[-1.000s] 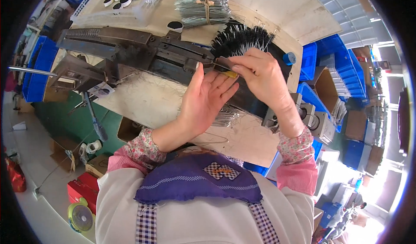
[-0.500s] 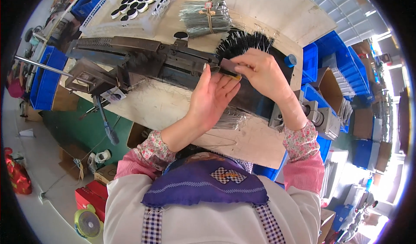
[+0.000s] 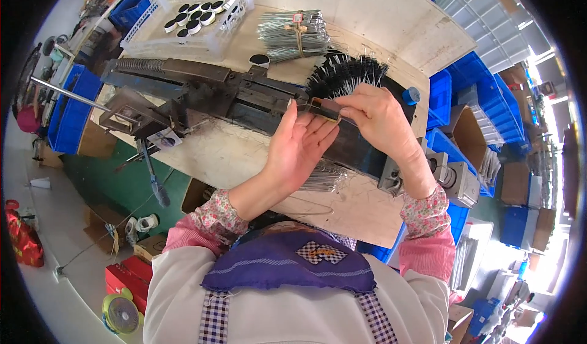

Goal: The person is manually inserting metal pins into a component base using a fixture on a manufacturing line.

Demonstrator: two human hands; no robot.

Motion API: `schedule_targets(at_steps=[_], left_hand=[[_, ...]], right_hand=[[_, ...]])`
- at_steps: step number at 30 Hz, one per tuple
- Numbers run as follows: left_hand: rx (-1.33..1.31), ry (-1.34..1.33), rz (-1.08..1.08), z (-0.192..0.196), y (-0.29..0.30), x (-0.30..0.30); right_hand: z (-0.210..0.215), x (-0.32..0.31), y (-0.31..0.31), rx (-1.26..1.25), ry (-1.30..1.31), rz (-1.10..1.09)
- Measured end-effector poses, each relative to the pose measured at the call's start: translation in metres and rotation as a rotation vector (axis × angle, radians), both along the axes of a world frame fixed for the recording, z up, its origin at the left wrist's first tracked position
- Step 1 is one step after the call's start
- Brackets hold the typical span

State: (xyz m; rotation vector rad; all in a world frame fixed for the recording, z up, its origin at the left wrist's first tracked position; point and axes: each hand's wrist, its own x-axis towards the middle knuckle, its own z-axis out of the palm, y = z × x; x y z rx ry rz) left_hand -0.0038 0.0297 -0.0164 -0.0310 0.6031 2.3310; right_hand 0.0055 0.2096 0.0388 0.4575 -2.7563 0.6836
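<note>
Two hands [image 3: 342, 130] at black bristles [image 3: 345, 75] — wire bundle [image 3: 293, 33] behind.

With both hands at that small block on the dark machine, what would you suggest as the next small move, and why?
Probably seat the small block squarely on the dark machine: the left hand backs it while the right hand pinches it beside the black bristles.
</note>
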Motion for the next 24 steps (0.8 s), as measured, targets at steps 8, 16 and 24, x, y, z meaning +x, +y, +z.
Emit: schedule_targets(at_steps=[8, 16, 24], left_hand=[[0.024, -0.032, 0.019, 0.000, -0.001, 0.003], [0.083, 0.007, 0.024, -0.007, -0.005, -0.001], [-0.086, -0.014, -0.033, 0.007, -0.005, -0.011]], right_hand=[[0.013, 0.005, -0.020, -0.155, 0.166, -0.114], [0.011, 0.021, -0.045, 0.398, 0.036, -0.136], [-0.007, 0.015, -0.035, 0.488, 0.148, -0.053]])
